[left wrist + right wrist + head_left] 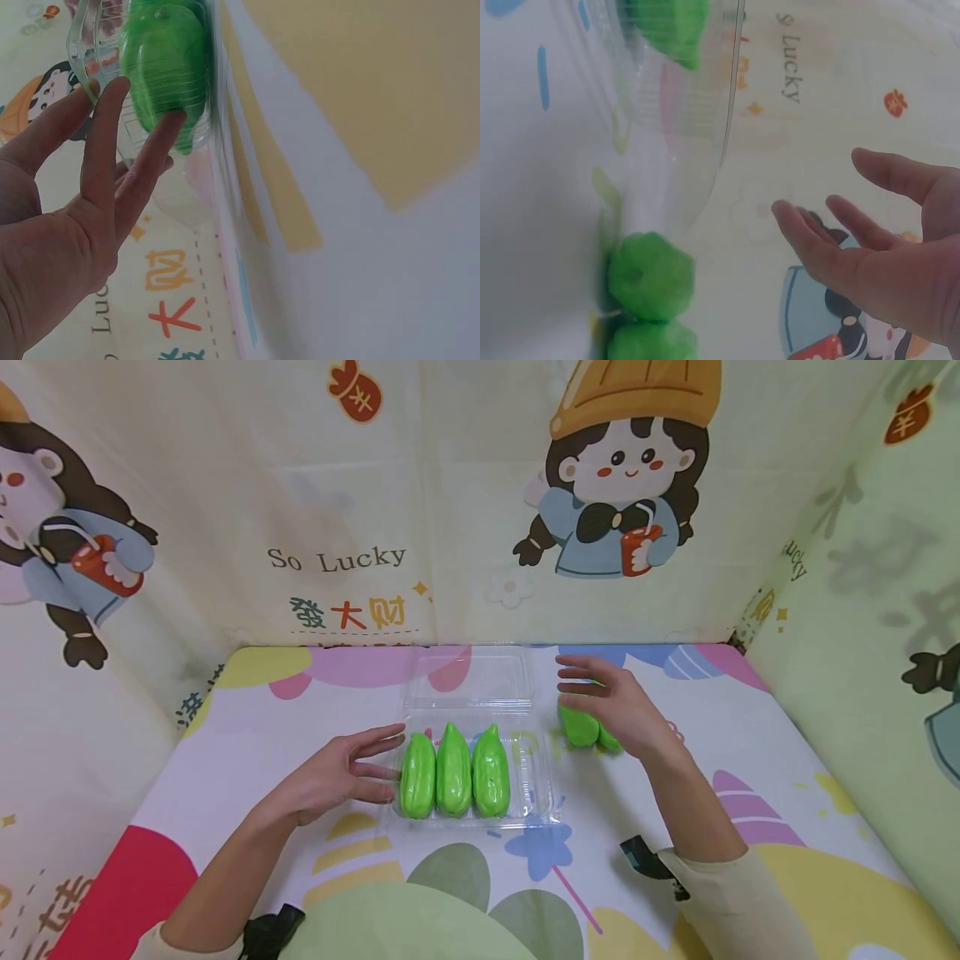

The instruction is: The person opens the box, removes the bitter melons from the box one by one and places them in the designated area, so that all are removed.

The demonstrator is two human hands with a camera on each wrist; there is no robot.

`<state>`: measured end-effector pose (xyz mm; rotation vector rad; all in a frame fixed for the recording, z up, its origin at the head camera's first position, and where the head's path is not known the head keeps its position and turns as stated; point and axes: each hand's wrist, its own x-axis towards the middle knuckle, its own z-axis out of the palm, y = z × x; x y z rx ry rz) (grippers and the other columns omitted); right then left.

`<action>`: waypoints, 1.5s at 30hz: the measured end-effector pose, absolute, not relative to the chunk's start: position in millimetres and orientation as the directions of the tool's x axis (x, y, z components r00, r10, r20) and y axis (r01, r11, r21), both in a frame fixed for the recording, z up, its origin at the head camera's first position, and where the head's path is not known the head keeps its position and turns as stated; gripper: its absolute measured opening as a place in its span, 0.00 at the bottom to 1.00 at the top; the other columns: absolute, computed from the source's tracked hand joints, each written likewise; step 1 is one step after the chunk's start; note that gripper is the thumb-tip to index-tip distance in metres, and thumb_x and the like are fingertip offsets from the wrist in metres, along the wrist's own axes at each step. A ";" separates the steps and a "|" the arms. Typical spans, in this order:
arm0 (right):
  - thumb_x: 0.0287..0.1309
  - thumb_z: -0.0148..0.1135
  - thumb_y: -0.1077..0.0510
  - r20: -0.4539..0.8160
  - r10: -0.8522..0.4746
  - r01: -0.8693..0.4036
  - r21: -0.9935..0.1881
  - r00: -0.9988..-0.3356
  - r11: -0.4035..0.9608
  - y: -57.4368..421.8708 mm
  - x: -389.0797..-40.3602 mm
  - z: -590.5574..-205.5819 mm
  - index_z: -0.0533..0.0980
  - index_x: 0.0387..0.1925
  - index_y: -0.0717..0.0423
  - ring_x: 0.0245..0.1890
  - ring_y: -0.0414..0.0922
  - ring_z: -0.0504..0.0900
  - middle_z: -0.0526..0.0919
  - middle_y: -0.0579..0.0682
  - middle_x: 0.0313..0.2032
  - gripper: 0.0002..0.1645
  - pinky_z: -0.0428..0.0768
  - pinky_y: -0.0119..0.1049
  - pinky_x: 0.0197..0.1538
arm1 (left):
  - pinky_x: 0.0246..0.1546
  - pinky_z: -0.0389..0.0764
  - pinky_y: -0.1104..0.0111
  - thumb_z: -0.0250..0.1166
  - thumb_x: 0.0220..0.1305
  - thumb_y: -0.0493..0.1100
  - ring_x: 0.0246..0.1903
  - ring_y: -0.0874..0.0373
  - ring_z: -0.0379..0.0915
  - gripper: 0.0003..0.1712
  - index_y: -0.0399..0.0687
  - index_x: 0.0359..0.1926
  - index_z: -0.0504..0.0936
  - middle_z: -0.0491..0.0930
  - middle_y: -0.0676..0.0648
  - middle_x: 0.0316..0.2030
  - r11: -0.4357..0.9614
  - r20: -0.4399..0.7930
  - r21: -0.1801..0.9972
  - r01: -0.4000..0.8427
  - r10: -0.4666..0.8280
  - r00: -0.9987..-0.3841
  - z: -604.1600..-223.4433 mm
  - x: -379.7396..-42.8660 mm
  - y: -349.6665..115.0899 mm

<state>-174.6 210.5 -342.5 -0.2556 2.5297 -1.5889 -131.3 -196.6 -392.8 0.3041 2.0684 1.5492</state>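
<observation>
Three shiny green, ridged, elongated vegetable-like pieces (453,774) lie side by side in a clear plastic clamshell box (531,781), narrow tips toward the back. At the box's left side is my left hand (337,777), fingers extended and fingertips at its wall; the left wrist view shows them beside the plastic and a green piece (166,71). My right hand (618,706) hovers right of the box with fingers spread, holding nothing. Below and behind it, more green pieces (578,727) are partly hidden; the right wrist view shows two (651,276) on the table, apart from that hand.
The box's transparent lid (468,681) is folded back, away from me. A table cover (360,902) with colourful printed shapes lies underneath. Cartoon-printed cloth (465,510) hangs behind the table and along both sides.
</observation>
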 end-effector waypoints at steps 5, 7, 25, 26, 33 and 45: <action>0.69 0.66 0.59 -0.023 -0.275 -0.086 -0.921 -0.961 0.379 201.7 -169.5 -341.8 0.69 0.75 0.49 0.67 0.57 0.79 0.75 0.57 0.70 0.35 0.80 0.49 0.66 | 0.49 0.88 0.59 0.74 0.62 0.34 0.62 0.40 0.80 0.53 0.48 0.82 0.56 0.57 0.36 0.80 0.310 -0.267 0.943 -0.121 0.487 -0.832 -392.3 -131.3 -197.0; 0.69 0.66 0.59 -0.033 -0.295 -0.078 -0.931 -0.955 0.357 197.5 -167.6 -341.4 0.69 0.75 0.49 0.67 0.56 0.79 0.75 0.55 0.70 0.35 0.81 0.47 0.65 | 0.49 0.88 0.58 0.74 0.62 0.34 0.62 0.39 0.80 0.53 0.48 0.82 0.56 0.57 0.36 0.80 0.304 -0.264 0.945 -0.122 0.488 -0.832 -392.1 -131.4 -197.1; 0.66 0.68 0.61 -0.094 -0.483 -0.077 -0.944 -0.870 0.322 165.3 -153.6 -352.9 0.73 0.71 0.52 0.68 0.59 0.77 0.75 0.61 0.69 0.33 0.82 0.50 0.64 | 0.50 0.88 0.58 0.74 0.62 0.34 0.62 0.40 0.80 0.53 0.49 0.82 0.56 0.56 0.36 0.80 0.305 -0.268 0.944 -0.125 0.488 -0.831 -392.8 -131.9 -197.5; 0.66 0.68 0.61 -0.105 -0.489 -0.071 -0.942 -0.866 0.327 163.4 -152.8 -353.4 0.73 0.71 0.51 0.68 0.59 0.76 0.75 0.61 0.69 0.33 0.81 0.51 0.65 | 0.50 0.88 0.58 0.74 0.62 0.34 0.62 0.40 0.80 0.53 0.49 0.82 0.56 0.56 0.36 0.80 0.305 -0.267 0.944 -0.125 0.489 -0.831 -392.7 -131.9 -197.4; 0.65 0.69 0.61 -0.144 -0.523 -0.052 -0.938 -0.840 0.342 154.6 -148.9 -359.6 0.74 0.71 0.49 0.70 0.61 0.74 0.73 0.60 0.71 0.33 0.80 0.53 0.66 | 0.49 0.88 0.58 0.73 0.63 0.34 0.62 0.40 0.80 0.52 0.49 0.82 0.56 0.57 0.36 0.80 0.308 -0.271 0.943 -0.127 0.488 -0.830 -392.9 -131.2 -196.9; 0.63 0.71 0.58 -0.180 -0.545 -0.090 -0.898 -0.819 0.431 146.1 -145.0 -368.7 0.74 0.70 0.48 0.72 0.62 0.71 0.74 0.54 0.72 0.34 0.75 0.60 0.69 | 0.49 0.88 0.59 0.73 0.63 0.34 0.61 0.41 0.81 0.52 0.47 0.82 0.56 0.57 0.36 0.80 0.297 -0.260 0.947 -0.120 0.493 -0.830 -392.0 -130.8 -197.2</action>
